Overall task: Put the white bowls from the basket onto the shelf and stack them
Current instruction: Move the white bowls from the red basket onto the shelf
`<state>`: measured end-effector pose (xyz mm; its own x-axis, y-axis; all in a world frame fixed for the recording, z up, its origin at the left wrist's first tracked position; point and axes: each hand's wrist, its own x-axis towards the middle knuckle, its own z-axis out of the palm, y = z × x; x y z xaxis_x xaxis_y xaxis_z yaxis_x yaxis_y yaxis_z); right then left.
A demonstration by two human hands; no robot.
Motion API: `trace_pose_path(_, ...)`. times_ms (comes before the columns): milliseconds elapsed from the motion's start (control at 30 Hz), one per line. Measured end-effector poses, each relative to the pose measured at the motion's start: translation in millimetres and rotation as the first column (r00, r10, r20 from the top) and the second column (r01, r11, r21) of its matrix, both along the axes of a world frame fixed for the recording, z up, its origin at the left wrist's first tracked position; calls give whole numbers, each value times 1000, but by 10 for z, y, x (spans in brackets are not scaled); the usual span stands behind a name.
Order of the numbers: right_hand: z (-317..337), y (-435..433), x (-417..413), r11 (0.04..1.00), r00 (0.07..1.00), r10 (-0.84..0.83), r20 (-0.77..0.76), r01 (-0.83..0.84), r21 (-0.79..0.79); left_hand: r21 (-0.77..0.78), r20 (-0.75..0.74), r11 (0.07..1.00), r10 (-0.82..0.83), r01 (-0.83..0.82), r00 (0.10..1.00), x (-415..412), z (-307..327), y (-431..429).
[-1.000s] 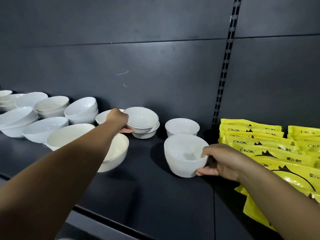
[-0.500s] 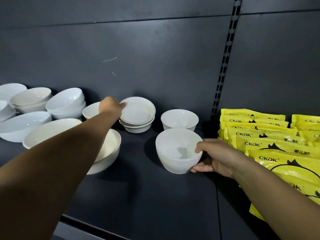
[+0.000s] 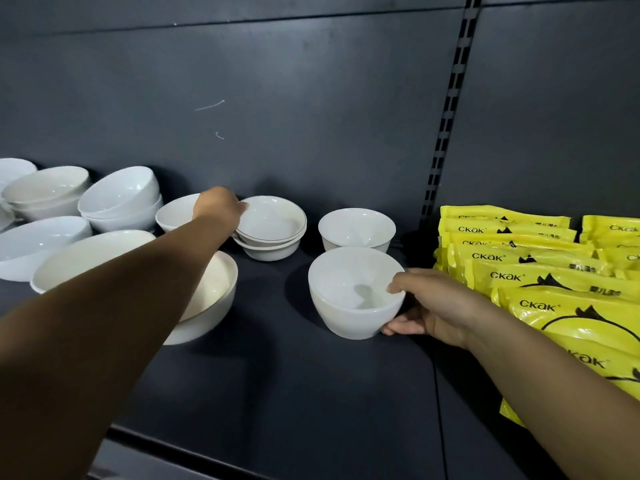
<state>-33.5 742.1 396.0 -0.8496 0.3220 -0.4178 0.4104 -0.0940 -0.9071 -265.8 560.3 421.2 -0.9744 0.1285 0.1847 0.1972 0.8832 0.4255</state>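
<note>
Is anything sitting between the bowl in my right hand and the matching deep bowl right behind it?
Nothing visible does. The right hand grips the front bowl at its rim; the rear bowl stands just behind it, empty, and the yellow packets lie to the right.

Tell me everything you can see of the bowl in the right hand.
The bowl is plain white, deep, glossy like ceramic, empty and upright. It seems to rest on the dark shelf, in front of a similar bowl and left of the yellow packets. The right hand grips its right side, thumb over the rim, fingers low on the wall.
</note>
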Motion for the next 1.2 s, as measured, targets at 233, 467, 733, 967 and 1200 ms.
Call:
trace_pose_path(233,-38,-76,27,997,999,-23,-42,26,71,289,164,957,-47,-2,985,201,46,-151)
trace_pose_path(467,-84,-59,28,819,977,-9,-212,129,558,65,-17,992,-104,105,994,1009,247,-352)
trace_pose_path(733,152,-430,443,703,917,60,-394,241,669,467,-21,843,-292,268,956,2205,321,-809)
trace_pose_path(967,14,-1730,1134,724,850,416,-322,-96,683,559,-3,814,-187,157,982,3222,-352,-2088)
trace_pose_path(1200,-1054,-3289,1629,552,757,652,-38,-438,710,424,271,869,145,-253,952,4396,-1509,-3625)
